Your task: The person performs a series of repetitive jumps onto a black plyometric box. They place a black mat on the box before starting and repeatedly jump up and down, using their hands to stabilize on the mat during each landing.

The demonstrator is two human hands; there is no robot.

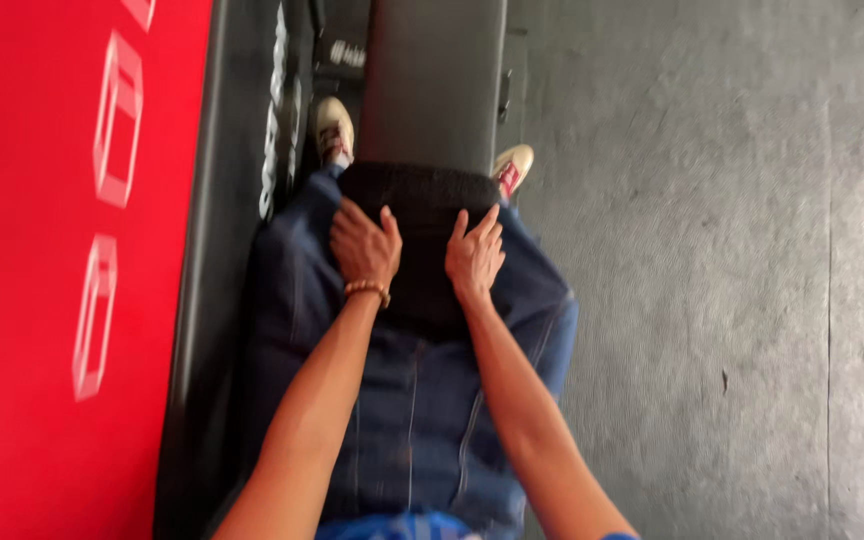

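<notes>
While both hands lay flat with fingers spread, holding nothing, the left hand [364, 248] and right hand [474, 255] pressed side by side on the dark bench pad [422, 195], whose long axis ran far from the person, between the knees, neither hand nearer

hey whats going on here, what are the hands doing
A person in blue jeans sits astride a dark padded bench, looking down. Both hands lie flat on a black towel draped over the bench: the left hand, with a beaded bracelet at the wrist, and the right hand. Light shoes rest on the grey floor.
</notes>
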